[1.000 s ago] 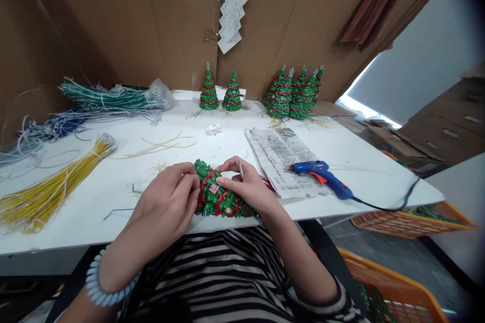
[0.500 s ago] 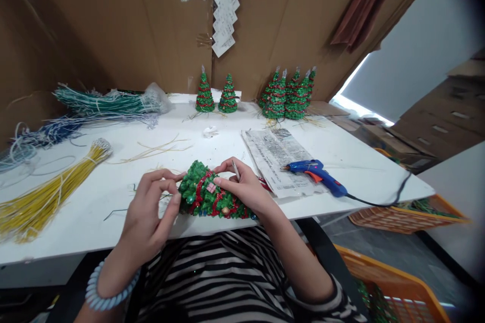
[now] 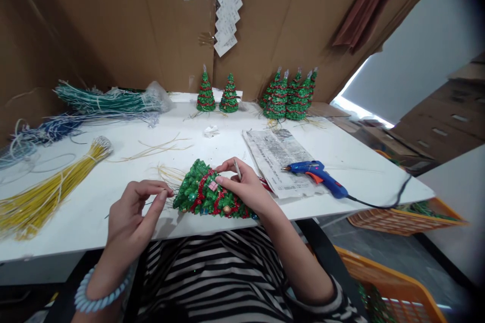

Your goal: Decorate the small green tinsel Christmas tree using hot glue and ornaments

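A small green Christmas tree figure [image 3: 195,189] lies on its side at the table's front edge, its red garland and tiny ornaments facing up. My right hand [image 3: 248,186] is closed around its narrower part, thumb on top. A thin, light stick [image 3: 237,168] pokes out between that hand's fingers; its kind is unclear. My left hand [image 3: 134,212] pinches thumb and forefinger together just left of the tree's wide end. What sits in that pinch is too small to make out. Thin yellow wires [image 3: 170,174] spread out by the tree's base.
A blue glue gun [image 3: 316,174] rests partly on a newspaper [image 3: 280,154] to the right. Yellow wires [image 3: 56,186] lie bundled at left, green wires [image 3: 102,98] behind. Several finished trees [image 3: 288,96] stand at the back. Orange baskets [image 3: 401,282] are at the lower right.
My left hand has drawn a little left and down from the tree's base, its fingertips now pinched together. The tree has shifted slightly left in my right hand.
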{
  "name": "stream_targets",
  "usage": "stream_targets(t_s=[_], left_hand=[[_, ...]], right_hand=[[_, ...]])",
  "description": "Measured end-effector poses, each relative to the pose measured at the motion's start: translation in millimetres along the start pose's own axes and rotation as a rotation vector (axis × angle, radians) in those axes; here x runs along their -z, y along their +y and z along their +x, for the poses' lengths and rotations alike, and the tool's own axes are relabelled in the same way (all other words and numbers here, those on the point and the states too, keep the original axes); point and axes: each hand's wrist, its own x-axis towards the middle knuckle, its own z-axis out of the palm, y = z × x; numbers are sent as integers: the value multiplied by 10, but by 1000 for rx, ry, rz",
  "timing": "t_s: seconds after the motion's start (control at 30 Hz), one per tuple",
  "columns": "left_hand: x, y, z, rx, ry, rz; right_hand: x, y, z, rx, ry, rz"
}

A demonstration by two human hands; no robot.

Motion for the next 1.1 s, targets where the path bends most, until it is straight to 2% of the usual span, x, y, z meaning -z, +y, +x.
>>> stream_targets(t_s=[0.17,0.23,0.4,0.6,0.7,0.87,1.1], left_hand=[[-39,55,13,66,154,-33],[-31,56,20,60,173,-25],[-39,139,54,11,76,174],[-181,404,177,-308,-26,515],[-223,476,224,-394,-46,661],[-235,569,225,-379,-45,856],[-266,659,232,-346,-90,962]], right_hand=[[5,24,5,-7,-9,-4],[8,29,5,-13,-15,-2],[9,37,4,-15,-13,-18],[6,43,-2,-9,-20,-13],[10,48,-3,9,-26,-13],[13,43,-2,18,-28,-19],[13,45,-6,33,-28,-23]])
